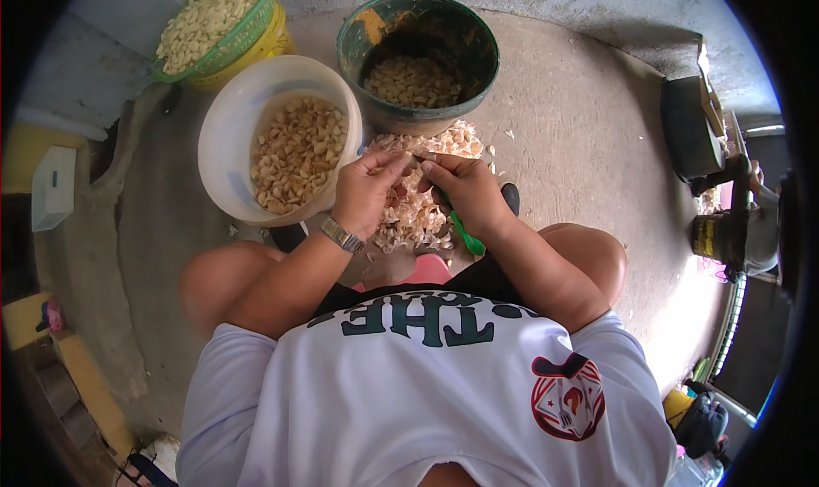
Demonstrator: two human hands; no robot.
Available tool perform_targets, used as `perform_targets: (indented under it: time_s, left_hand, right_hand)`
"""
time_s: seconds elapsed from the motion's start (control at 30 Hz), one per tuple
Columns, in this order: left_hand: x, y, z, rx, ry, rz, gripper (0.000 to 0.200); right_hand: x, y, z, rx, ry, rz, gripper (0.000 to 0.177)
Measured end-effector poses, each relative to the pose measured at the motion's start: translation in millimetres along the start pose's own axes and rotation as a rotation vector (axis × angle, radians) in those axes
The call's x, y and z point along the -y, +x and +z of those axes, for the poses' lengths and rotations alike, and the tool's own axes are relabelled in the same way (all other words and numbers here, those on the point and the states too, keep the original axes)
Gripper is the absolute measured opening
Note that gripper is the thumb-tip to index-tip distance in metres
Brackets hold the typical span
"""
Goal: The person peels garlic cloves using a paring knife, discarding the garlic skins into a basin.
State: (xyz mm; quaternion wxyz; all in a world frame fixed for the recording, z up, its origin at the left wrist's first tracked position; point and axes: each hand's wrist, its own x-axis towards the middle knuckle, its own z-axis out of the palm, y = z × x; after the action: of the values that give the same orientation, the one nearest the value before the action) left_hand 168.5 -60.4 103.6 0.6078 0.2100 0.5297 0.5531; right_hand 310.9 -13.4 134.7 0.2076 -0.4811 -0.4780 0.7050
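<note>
My left hand [368, 188], with a metal watch on its wrist, pinches a small garlic clove [410, 156] between thumb and fingertips. My right hand [463, 188] is closed round a small knife [467, 238]; its green handle sticks out below the palm, and the blade is mostly hidden. The fingertips of both hands meet at the clove. Below them, a heap of garlic skins [418, 218] covers the floor between my feet. To the left, a white tub [223, 158] holds many cloves with brownish skins [299, 154]. Paler cloves [414, 81] lie inside the dark green bucket [354, 47] ahead.
At the far left, a green basket [223, 45] heaped with pale cloves rests on a yellow bucket [277, 34]. A pink stool edge [429, 269] shows between my legs. Dark containers [689, 128] stand along the right wall. A white plastic box [53, 188] is at the left.
</note>
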Motion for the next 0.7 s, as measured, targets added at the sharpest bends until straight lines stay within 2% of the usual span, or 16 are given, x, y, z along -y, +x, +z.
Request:
perform_targets:
  time_s: [0.13, 0.23, 0.33, 0.53, 0.63, 0.7]
  left_hand:
    - [-1.2, -0.6, -1.8, 0.035, 0.065, -0.007, 0.014]
    - [-3.6, -1.3, -1.7, 0.066, -0.043, -0.041, 0.014]
    - [-3.4, 1.0, -4.5, 0.114, -0.065, -0.095, 0.013]
    - [-3.9, 4.0, -9.2, 0.133, -0.213, -0.237, 0.014]
    - [-3.9, 5.4, -11.7, 0.17, -0.167, -0.278, 0.014]
    - [-2.6, 5.4, -10.9, 0.142, -0.185, -0.272, 0.014]
  right_hand:
    - [-7.2, 0.8, 1.5, -0.017, -0.148, -0.173, 0.024]
    - [2.0, -3.6, 1.6, 0.012, -0.123, -0.132, 0.024]
    - [-1.4, 3.3, -6.8, 0.012, -0.027, 0.0, 0.026]
    - [1.0, 1.1, -5.8, 0.001, -0.146, -0.097, 0.025]
    - [2.4, -1.3, -4.6, 0.027, -0.192, -0.168, 0.027]
    - [-2.0, 5.0, -8.8, -0.038, -0.135, -0.087, 0.03]
